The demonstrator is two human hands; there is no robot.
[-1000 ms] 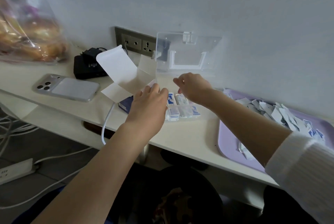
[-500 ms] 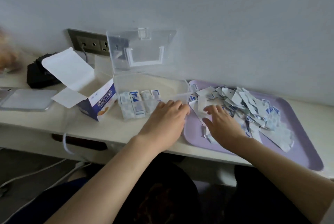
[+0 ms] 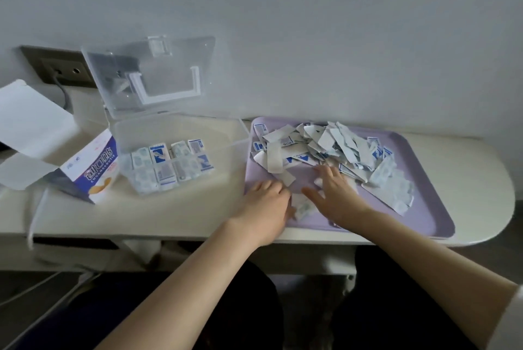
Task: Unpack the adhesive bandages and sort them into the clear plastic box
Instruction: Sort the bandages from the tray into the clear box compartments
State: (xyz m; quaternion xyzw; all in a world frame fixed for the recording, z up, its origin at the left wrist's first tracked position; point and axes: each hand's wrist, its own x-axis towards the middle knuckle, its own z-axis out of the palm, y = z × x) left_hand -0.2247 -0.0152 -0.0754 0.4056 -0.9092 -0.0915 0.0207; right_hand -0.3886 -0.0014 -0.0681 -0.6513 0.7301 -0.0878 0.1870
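Pale desk point(image 3: 169, 216) along wall. Lavender tray point(image 3: 418, 216) at right, heaped with loose bandages point(image 3: 334, 146). Clear plastic box point(image 3: 181, 129) just left of tray, lid point(image 3: 158, 75) upright against wall, two rows of sorted bandages point(image 3: 169, 168) inside. Open carton point(image 3: 93, 171) left of box. Right hand point(image 3: 336, 197) flat on tray, grip spread wide, holding nothing. Left hand point(image 3: 266, 208) at tray's near-left edge, fingers bent, blurred; cannot tell grip. Single wrapped bandage point(image 3: 304, 205) between hands.
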